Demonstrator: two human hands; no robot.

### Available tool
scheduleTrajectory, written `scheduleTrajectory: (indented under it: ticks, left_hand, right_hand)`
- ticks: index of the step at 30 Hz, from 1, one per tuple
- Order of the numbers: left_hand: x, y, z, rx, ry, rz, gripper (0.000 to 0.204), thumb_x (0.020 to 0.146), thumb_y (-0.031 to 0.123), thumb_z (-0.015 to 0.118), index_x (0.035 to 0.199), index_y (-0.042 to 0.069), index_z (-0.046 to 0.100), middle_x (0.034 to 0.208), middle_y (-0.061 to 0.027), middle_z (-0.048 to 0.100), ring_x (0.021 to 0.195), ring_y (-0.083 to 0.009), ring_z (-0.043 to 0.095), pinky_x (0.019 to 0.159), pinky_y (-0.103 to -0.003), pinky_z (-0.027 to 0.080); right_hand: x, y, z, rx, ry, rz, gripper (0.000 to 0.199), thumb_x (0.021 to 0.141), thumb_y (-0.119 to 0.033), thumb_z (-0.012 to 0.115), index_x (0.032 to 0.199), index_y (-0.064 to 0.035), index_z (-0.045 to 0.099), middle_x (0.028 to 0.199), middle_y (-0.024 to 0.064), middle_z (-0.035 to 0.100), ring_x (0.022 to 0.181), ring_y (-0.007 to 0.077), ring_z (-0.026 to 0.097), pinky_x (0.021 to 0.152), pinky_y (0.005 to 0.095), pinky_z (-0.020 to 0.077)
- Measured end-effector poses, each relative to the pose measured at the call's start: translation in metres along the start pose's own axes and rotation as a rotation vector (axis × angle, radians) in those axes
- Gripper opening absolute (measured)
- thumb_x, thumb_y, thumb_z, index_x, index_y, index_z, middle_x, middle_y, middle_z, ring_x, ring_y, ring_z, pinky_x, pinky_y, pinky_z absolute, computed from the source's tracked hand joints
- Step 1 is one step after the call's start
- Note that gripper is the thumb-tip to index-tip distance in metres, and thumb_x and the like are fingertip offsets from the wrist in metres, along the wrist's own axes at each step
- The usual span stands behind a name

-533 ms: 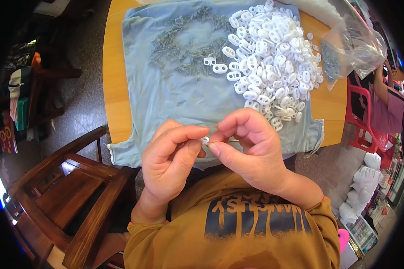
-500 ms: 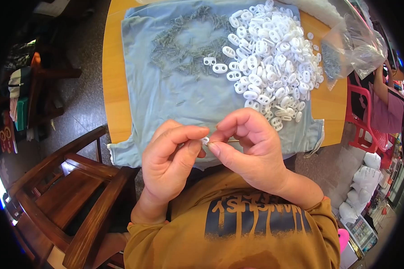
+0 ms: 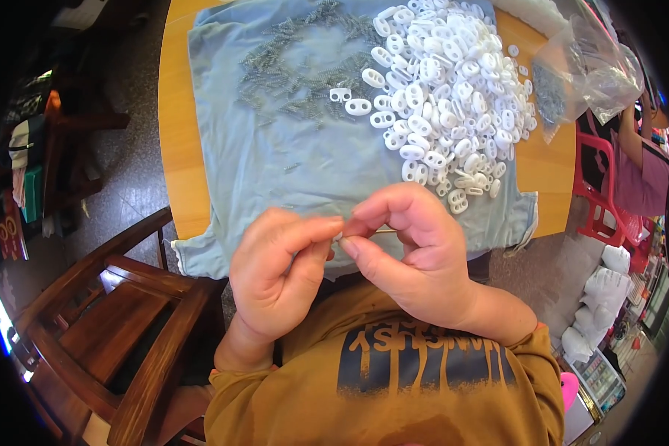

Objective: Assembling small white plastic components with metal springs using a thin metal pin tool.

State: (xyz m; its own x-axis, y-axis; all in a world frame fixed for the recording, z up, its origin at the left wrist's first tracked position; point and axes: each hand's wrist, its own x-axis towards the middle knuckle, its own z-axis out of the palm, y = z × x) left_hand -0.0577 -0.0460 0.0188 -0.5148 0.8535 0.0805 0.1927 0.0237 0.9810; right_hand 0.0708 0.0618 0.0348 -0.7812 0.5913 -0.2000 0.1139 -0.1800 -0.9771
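My left hand point(image 3: 279, 271) is closed in a pinch on a small white plastic piece point(image 3: 338, 238), mostly hidden between the fingertips. Close against it, my right hand point(image 3: 424, 260) pinches with thumb and forefinger; a thin brass-coloured rod point(image 3: 386, 231) shows inside its curled fingers. Both hands are above the near edge of the blue cloth point(image 3: 320, 160). Beyond them lies a heap of white oval two-holed cord locks point(image 3: 453, 82). To its left is a spread of small metal springs point(image 3: 305, 67), with one loose spring point(image 3: 291, 167) nearer my hands.
The cloth covers a wooden table point(image 3: 177, 134). At the right is a clear plastic bag point(image 3: 565, 85) of springs. A wooden chair point(image 3: 119, 320) stands at the left. Beyond the table's right side are a red plastic chair point(image 3: 609, 193) and another person's sleeve point(image 3: 643, 182).
The fingertips of both hands have closed in further around the white piece, which shows less now. The view has shifted slightly, while the cord locks and springs look the same.
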Motion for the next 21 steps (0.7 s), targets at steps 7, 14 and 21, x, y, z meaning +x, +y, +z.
scheduleTrajectory:
  ticks: [7, 14, 21]
  left_hand:
    - [0.003, 0.007, 0.003, -0.020, 0.012, -0.001, 0.022, 0.077, -0.010, 0.060, 0.096, 0.000, 0.065, 0.075, -0.0074, 0.060, 0.063, -0.0140, 0.058, 0.055, -0.023, 0.046]
    - [0.002, 0.007, 0.004, -0.032, 0.031, -0.008, 0.022, 0.077, -0.010, 0.061, 0.097, 0.000, 0.065, 0.074, -0.0068, 0.059, 0.063, -0.0137, 0.057, 0.055, -0.023, 0.046]
    - [0.001, 0.001, 0.006, 0.047, 0.005, -0.005, 0.020, 0.078, -0.010, 0.059, 0.096, 0.000, 0.065, 0.074, -0.0074, 0.057, 0.061, -0.0141, 0.056, 0.054, -0.023, 0.044]
  right_hand:
    - [-0.001, 0.001, -0.001, -0.024, -0.001, -0.050, 0.028, 0.079, 0.010, 0.059, 0.102, 0.0009, 0.047, 0.092, 0.0071, 0.055, 0.084, 0.0133, 0.058, 0.076, 0.0250, 0.0477]
    - [-0.001, -0.002, -0.001, -0.024, 0.009, -0.021, 0.028, 0.079, 0.010, 0.059, 0.103, 0.0011, 0.046, 0.091, 0.0071, 0.055, 0.084, 0.0134, 0.059, 0.076, 0.0249, 0.0482]
    - [0.000, 0.008, 0.004, 0.027, 0.072, -0.014, 0.023, 0.080, 0.006, 0.058, 0.101, 0.0001, 0.050, 0.087, 0.0064, 0.058, 0.081, 0.0126, 0.061, 0.071, 0.0237, 0.0492]
